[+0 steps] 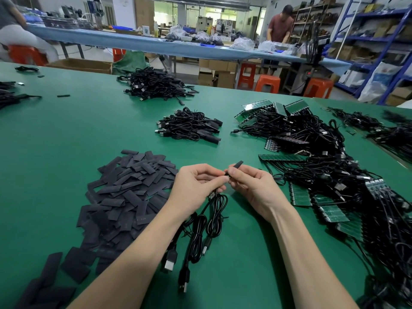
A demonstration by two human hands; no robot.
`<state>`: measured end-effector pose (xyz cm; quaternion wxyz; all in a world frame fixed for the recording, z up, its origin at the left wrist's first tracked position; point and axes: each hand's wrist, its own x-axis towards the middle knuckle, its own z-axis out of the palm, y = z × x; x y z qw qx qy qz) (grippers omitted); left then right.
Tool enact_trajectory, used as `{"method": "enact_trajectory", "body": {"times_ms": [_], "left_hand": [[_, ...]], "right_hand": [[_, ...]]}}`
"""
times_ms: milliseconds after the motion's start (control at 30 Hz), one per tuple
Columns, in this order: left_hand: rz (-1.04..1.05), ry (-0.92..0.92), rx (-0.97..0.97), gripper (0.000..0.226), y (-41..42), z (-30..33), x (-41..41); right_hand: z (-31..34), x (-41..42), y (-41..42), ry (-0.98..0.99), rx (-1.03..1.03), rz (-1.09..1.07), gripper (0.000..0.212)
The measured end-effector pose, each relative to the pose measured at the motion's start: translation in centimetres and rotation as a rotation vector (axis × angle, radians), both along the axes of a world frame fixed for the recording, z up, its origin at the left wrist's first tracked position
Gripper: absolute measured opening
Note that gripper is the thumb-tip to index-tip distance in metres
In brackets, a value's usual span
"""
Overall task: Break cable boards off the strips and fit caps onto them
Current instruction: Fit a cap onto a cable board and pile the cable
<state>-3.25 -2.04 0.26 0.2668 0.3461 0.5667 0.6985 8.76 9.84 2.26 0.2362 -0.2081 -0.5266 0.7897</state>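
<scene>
My left hand [196, 188] pinches the upper ends of black cables [200, 228] whose loops and USB plugs trail down onto the green table [66, 134]. My right hand [252, 186] grips a flat black cap [236, 165] that sticks up past its fingers. The two hands meet fingertip to fingertip; the board end between them is hidden. A heap of flat black caps [127, 192] lies left of my left hand. Green board strips [301, 197] tangled with black cables lie to the right.
A small pile of capped cables [189, 126] sits ahead, a larger cable pile [156, 84] beyond it. More strips with cables [278, 117] fill the far right. A person [281, 23] works at a long bench behind, with orange stools [267, 83] between.
</scene>
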Motion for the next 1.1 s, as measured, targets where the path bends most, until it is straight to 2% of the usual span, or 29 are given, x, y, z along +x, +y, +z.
{"method": "enact_trajectory", "body": {"times_ms": [233,333,600,700,800,933,1100], "left_hand": [[-0.004,-0.073,0.049,0.009,0.28,0.03,-0.04],[-0.023,-0.087,0.048,0.009,0.25,0.02,0.02],[-0.088,-0.077,0.044,0.008,-0.11,-0.06,-0.04],[-0.101,-0.105,0.038,0.026,-0.15,-0.19,-0.16],[-0.102,-0.102,0.031,0.031,-0.12,-0.25,-0.25],[-0.100,-0.113,0.039,0.028,-0.07,-0.24,-0.26],[-0.095,-0.114,0.023,0.013,-0.18,-0.17,-0.29]], "right_hand": [[0.14,-0.24,-0.04,0.085,-0.120,-0.035,0.012],[0.18,-0.13,0.09,0.095,-0.131,-0.056,0.016],[0.43,0.17,-0.01,0.057,-0.123,-0.010,0.010],[0.41,0.18,-0.17,0.049,-0.121,0.008,0.010],[0.49,0.18,-0.22,0.053,-0.123,0.018,0.011],[0.46,0.10,-0.31,0.059,-0.113,0.016,0.011],[0.46,0.11,-0.33,0.047,-0.107,0.041,0.011]]}}
